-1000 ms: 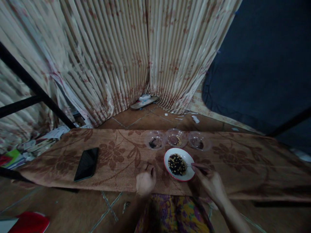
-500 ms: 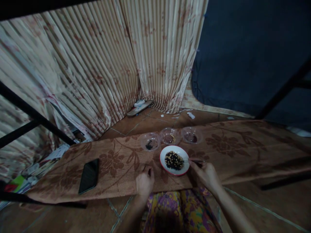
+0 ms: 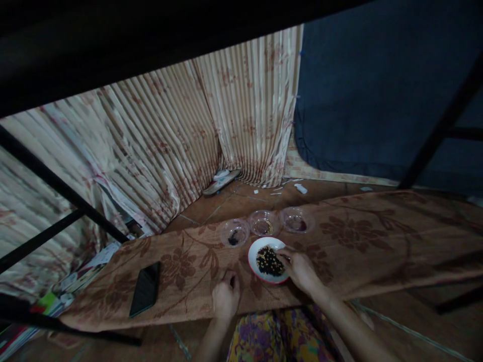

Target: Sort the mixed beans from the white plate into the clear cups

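Observation:
A white bowl with a red rim (image 3: 257, 250) holds a mix of black and pale yellow beans or seeds (image 3: 270, 261). Over its right side, my right hand (image 3: 300, 269) dips pinched fingertips to the mix; the thin metal tool seen in it earlier is mostly hidden by the fingers. My left hand (image 3: 226, 296) rests loosely curled on the cloth, left of the bowl, with nothing visible in it. Behind the bowl stand three clear plastic cups: the left cup (image 3: 241, 233) has dark bits, the middle cup (image 3: 258, 221) yellowish ones, the right cup (image 3: 292, 218) dark reddish ones.
A dark phone (image 3: 145, 289) lies left on the brown flowered cloth (image 3: 181, 301) covering the low table. Black metal bars (image 3: 64, 181) frame both sides. Beyond are striped curtains (image 3: 169, 130), a blue cloth sheet (image 3: 377, 90), and a board-like item (image 3: 221, 183) on the tiled floor.
My right hand has moved left and inward over the bowl, and its thin tool no longer shows clearly. The view has tilted slightly up; my left hand stays on the cloth.

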Available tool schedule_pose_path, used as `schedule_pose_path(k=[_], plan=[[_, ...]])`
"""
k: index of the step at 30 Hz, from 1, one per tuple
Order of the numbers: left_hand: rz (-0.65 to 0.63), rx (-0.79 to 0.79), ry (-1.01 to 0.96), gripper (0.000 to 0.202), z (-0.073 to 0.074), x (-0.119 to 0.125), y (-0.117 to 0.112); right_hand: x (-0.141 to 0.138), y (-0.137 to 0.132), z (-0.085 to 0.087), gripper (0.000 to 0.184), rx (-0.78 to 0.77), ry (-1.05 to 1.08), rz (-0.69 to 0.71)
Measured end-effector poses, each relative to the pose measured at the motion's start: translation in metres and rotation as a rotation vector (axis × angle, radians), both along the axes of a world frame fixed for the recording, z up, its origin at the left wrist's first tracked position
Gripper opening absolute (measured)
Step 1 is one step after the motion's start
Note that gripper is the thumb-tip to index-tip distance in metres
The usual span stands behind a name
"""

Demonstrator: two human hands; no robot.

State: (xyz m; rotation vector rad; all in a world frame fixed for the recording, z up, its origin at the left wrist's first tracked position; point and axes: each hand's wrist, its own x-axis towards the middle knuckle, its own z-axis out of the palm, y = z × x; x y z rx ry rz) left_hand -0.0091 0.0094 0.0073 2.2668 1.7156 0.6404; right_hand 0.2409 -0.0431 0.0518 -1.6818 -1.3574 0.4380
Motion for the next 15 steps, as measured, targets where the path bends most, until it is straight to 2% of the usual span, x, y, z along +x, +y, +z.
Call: schedule_pose_path(k=[4,8,12,15], plan=[[-0.022,-0.009,-0.018,0.019,-0.004,-0.003,0.0,-0.013,-0.001,-0.002,0.023,-0.047,0.027,0.103],[-0.036,-0.03,-0.032,0.019,-0.01,-0.004,0.0,0.001,-0.019,0.0,0.026,-0.119,0.087,0.183],[0.016,-0.073,-0.006,0.018,-0.017,-0.003,0.0,0.032,-0.034,0.004,0.034,-0.143,0.069,-0.065],[0.022,-0.056,0.038,0.018,-0.019,-0.003,-0.001,0.033,-0.036,-0.002,0.032,-0.147,-0.006,-0.137]])
